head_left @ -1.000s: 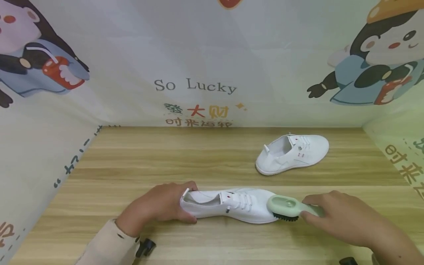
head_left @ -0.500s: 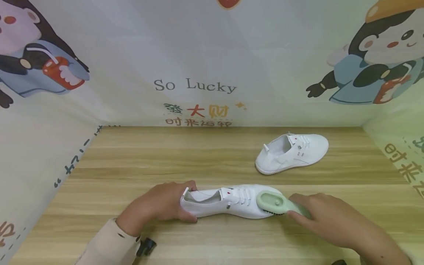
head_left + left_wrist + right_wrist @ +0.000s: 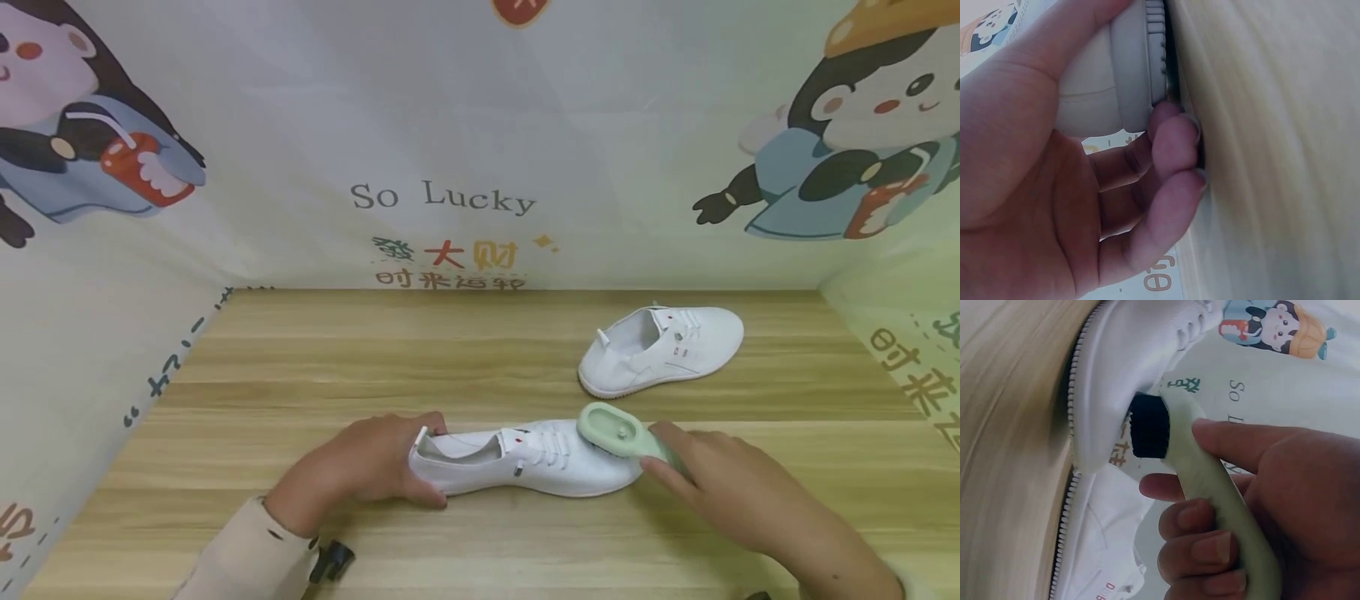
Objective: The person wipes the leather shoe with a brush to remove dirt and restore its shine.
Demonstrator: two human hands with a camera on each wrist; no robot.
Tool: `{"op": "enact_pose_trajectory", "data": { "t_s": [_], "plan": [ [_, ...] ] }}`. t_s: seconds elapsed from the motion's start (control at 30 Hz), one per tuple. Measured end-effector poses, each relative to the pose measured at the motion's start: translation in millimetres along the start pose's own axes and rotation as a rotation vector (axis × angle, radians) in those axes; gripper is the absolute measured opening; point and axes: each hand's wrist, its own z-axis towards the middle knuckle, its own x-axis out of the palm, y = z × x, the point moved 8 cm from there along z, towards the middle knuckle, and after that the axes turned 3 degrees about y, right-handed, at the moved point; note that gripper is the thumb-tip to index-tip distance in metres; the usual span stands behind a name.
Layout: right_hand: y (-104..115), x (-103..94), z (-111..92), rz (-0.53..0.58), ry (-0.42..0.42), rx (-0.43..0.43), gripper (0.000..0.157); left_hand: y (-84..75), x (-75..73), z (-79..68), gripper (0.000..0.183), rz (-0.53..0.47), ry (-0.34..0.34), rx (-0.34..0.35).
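Observation:
A white lace-up shoe (image 3: 480,475) lies lengthwise on the wooden surface, toe to the right. My left hand (image 3: 378,462) grips its heel, thumb on the near side. In the left wrist view, curled fingers (image 3: 1175,147) reach under the heel's ridged sole (image 3: 1155,50). My right hand (image 3: 731,483) holds a pale green shoe brush (image 3: 618,429) by its handle, fingers wrapped round it. The brush head is over the far side of the toe. In the right wrist view, its black bristles (image 3: 1149,425) meet the upper near the toe.
A second white shoe (image 3: 675,350) stands farther back on the right, toe pointing right. Printed cloth walls (image 3: 450,100) close off the back and both sides of the wooden tabletop (image 3: 375,350). A black object (image 3: 332,562) sits by the left sleeve.
The brush in my right hand has moved left and away from me, from the toe's near tip to its far side. My left hand has stayed on the heel.

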Motion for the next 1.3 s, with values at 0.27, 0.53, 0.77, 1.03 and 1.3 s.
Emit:
{"op": "enact_pose_trajectory", "data": {
  "t_s": [0.27, 0.53, 0.77, 1.03, 1.3],
  "plan": [
    [-8.7, 0.5, -0.9, -0.030, -0.017, 0.031, 0.031, -0.1, 0.7, 0.6, 0.056, 0.002, -0.002, -0.004],
    [-19.8, -1.7, -3.1, -0.047, 0.023, 0.063, 0.040, 0.1, 1.2, 0.5, 0.056, 0.004, -0.006, -0.005],
    [-23.9, -4.9, -6.8, -0.061, 0.036, 0.078, 0.042, -0.1, 1.8, 0.1, 0.055, 0.012, -0.006, -0.008],
    [-25.7, -5.9, -6.3, -0.105, 0.000, 0.089, 0.040, -1.0, 1.5, -0.4, 0.056, 0.018, -0.010, 0.000],
    [-29.4, -7.9, -5.7, -0.127, 0.000, 0.117, 0.042, -0.4, 1.6, -0.2, 0.056, 0.011, -0.005, -0.003]
  ]
}}
